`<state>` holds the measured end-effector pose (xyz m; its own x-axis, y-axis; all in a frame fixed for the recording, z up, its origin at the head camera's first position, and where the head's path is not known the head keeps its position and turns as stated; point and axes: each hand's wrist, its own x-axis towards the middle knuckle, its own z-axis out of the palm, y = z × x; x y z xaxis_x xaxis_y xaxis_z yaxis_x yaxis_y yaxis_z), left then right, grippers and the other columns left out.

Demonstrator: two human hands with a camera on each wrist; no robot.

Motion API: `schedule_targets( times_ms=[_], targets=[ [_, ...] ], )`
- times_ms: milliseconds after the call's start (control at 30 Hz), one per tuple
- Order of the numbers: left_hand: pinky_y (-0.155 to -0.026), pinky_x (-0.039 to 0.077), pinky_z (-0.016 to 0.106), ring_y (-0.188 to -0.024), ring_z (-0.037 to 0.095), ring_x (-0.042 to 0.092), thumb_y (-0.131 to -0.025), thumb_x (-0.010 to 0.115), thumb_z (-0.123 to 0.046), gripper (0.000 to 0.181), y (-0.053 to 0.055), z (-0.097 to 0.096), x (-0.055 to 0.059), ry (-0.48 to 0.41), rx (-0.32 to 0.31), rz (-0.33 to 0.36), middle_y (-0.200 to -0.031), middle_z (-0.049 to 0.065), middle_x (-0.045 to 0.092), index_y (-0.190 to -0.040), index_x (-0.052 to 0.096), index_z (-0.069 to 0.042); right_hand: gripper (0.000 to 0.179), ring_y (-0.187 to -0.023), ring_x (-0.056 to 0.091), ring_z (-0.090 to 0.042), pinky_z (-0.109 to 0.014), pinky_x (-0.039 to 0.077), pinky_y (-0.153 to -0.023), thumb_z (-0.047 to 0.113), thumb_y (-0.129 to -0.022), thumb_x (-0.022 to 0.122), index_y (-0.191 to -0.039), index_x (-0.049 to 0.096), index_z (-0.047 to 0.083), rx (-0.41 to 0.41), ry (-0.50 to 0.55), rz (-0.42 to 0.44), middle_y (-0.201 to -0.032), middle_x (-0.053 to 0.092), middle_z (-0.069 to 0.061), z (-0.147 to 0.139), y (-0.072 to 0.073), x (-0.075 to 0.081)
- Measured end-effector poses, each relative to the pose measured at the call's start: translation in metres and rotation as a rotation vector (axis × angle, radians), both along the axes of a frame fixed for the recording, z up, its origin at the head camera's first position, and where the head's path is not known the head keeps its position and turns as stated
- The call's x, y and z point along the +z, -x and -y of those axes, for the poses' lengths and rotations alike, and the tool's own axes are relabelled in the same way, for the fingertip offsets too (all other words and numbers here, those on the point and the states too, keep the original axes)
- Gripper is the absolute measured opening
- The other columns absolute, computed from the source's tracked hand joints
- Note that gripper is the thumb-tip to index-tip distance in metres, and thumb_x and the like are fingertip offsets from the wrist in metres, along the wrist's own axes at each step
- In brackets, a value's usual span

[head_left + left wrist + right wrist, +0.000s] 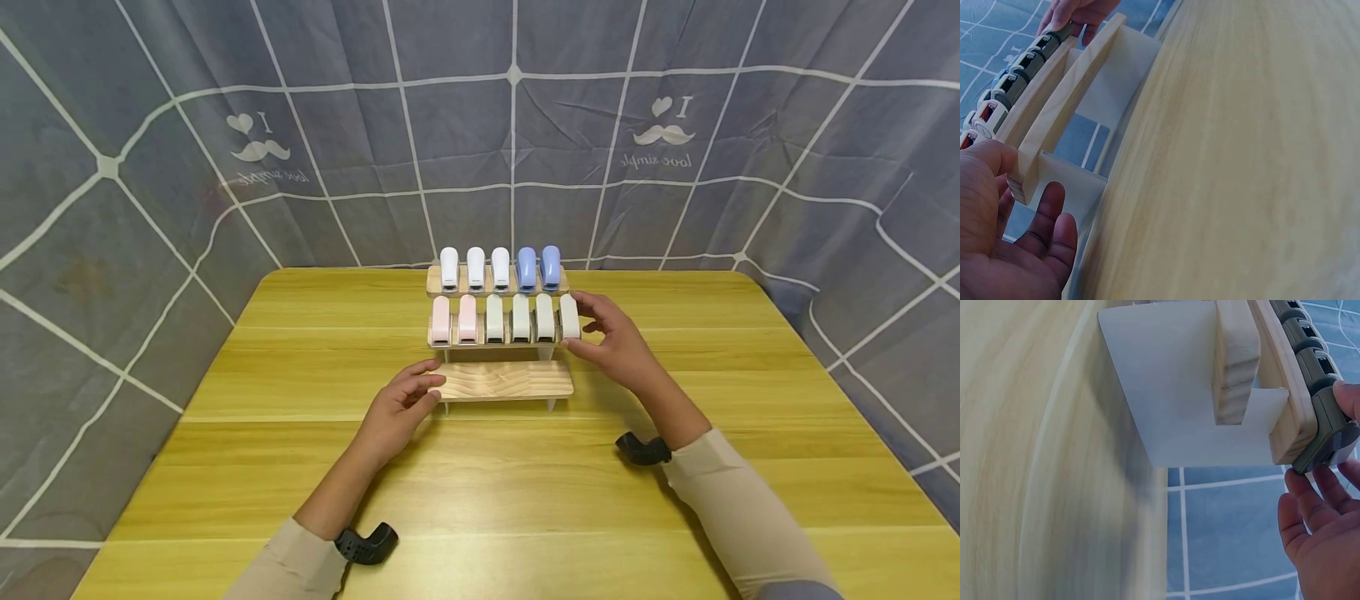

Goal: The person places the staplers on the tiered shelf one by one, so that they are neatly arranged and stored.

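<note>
A tiered wooden display stand (pixel 504 379) holds mini staplers on its two upper shelves; its lowest shelf is bare. White staplers (pixel 476 268) and two blue staplers (pixel 527 268) line the top. Below them, two pink staplers (pixel 441 320) sit left of several pale green staplers (pixel 521 318). My right hand (pixel 617 343) pinches the rightmost pale green stapler (pixel 569 317), thumb in front and fingers at its far side. That stapler looks dark in the right wrist view. My left hand (pixel 396 412) holds the left end of the lowest shelf (pixel 1029 165), its lower fingers loosely bent.
The stand rests on a yellow wood-grain table (pixel 510 483) on white side supports (pixel 1166 381). A grey curtain (pixel 465 133) with white grid lines surrounds the table's back and sides. Black bands (pixel 643 448) sit at both wrists.
</note>
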<state>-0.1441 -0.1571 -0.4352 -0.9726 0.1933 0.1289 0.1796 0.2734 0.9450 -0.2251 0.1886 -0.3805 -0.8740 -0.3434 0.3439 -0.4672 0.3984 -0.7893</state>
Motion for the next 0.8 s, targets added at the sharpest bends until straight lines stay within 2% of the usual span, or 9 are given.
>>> schedule_targets(
  times_ms=[167,433,800],
  targets=[
    [-0.090,0.048,0.030,-0.118,0.021,0.057,-0.099,0.063,-0.012,0.022,0.0002,0.0002,-0.0005,0.006,0.001,0.001,-0.143,-0.002,0.052,-0.118,0.071,-0.005,0.069,-0.122,0.051,-0.035,-0.051,0.045,-0.092,-0.002,-0.083,0.078,-0.143,0.045,-0.002,-0.007,0.007,0.003,-0.136,0.050,-0.021,0.0012,0.0009,-0.0011],
    [-0.090,0.048,0.030,-0.119,0.021,0.057,-0.099,0.063,-0.012,0.023,-0.0002,0.0005,0.0014,0.014,0.006,0.005,-0.144,-0.002,0.052,-0.119,0.071,-0.005,0.064,-0.128,0.049,-0.036,-0.050,0.042,-0.096,-0.003,-0.085,0.076,-0.140,0.042,-0.003,0.010,0.080,0.043,-0.140,0.049,-0.020,0.0023,-0.0004,-0.0041],
    [-0.090,0.048,0.029,-0.117,0.020,0.057,-0.099,0.063,-0.012,0.023,-0.0011,0.0000,0.0023,0.008,0.003,0.014,-0.143,-0.003,0.052,-0.119,0.071,-0.005,0.063,-0.128,0.050,-0.036,-0.048,0.043,-0.095,-0.003,-0.086,0.075,-0.140,0.043,-0.002,0.008,0.077,0.019,-0.139,0.050,-0.019,0.0053,-0.0010,-0.0071]
  ],
)
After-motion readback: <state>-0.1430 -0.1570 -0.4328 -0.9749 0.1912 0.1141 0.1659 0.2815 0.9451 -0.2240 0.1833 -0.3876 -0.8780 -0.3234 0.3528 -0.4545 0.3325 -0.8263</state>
